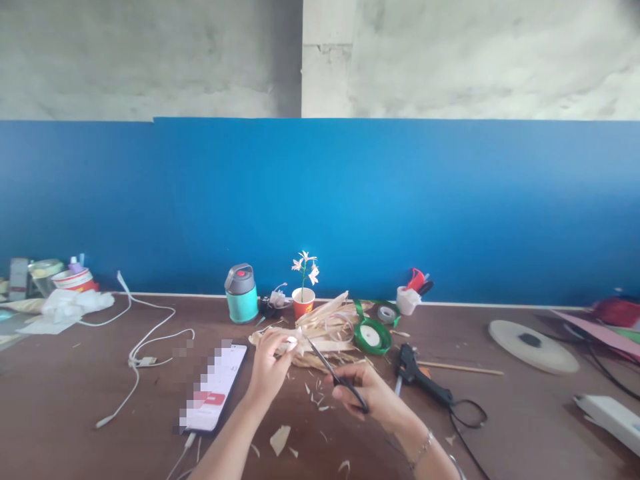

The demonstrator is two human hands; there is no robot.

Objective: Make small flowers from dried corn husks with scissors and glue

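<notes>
Evidently, the brown table (75, 413) is crowded around the two hands. A bundle of dried, straw-coloured strips (345, 345) lies just behind the fingers, partly hidden by them, near the centre of the frame. Beyond it stands a red paper cup (303, 309) holding a white-flowered stem (314, 275), with a turquoise jar (243, 307) to its left, both in front of the blue partition (350, 200). A roll of green ribbon (387, 341) sits at the right end of the bundle, and a white cup (407, 303) of pens is farther back. In the right half of the frame lie a black glue gun (425, 380), a thin wooden stick (465, 369) and, farther right, a pale disc (507, 339). Left of the left forearm, a phone (215, 393) lies flat, with a white cable (155, 327) looping beyond it. Pale scraps (280, 440) are scattered between the forearms at the lower centre.

The left hand (270, 363), just below the frame's centre, pinches a small white piece (291, 343) between thumb and fingers; its exact shape is too small to tell. The right hand (367, 393) is closed around the handles of dark scissors (327, 365), whose blades slant toward the upper left, tips near that piece. Whether the blades touch it, or how far apart they stand, I cannot tell.
</notes>
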